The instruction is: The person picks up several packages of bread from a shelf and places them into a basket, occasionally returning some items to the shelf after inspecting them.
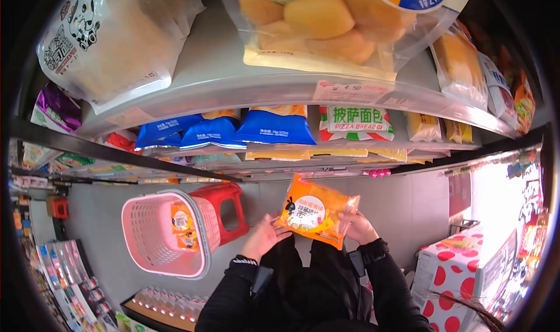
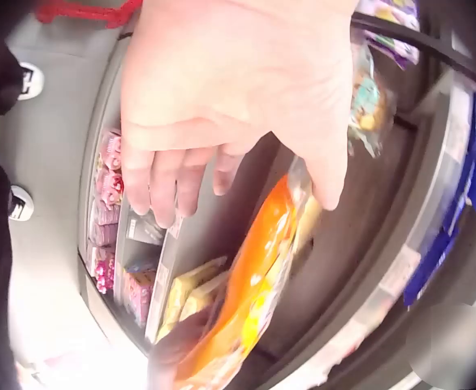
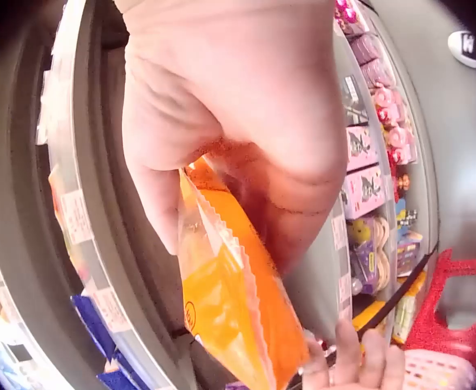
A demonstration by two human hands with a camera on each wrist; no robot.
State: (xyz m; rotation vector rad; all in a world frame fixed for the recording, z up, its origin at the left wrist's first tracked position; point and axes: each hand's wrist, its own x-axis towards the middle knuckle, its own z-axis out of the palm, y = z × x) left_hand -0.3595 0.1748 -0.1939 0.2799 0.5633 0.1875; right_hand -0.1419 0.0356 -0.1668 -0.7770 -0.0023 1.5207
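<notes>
An orange packet of bread (image 1: pixel 318 211), with a white round label and a clear window, is held up in front of the body. My right hand (image 1: pixel 357 226) pinches its right end between thumb and fingers; in the right wrist view the thumb lies along the crimped edge of the wrapper. At the packet's left end, my left hand (image 1: pixel 263 239) has its fingers stretched out loosely. The left wrist view shows that thumb right at the wrapper's corner, the other fingers apart from it. Similar orange packets (image 1: pixel 184 221) lie inside a pink basket (image 1: pixel 137 239) at the left.
The basket rests by a red stool (image 1: pixel 233 209). Ahead, a shelf (image 1: pixel 233 90) holds bagged breads, blue packets (image 1: pixel 277 125) and a pizza bread packet (image 1: pixel 356 121). A box with red dots (image 1: pixel 449 268) stands at right, a tray of jars (image 1: pixel 166 306) behind at left.
</notes>
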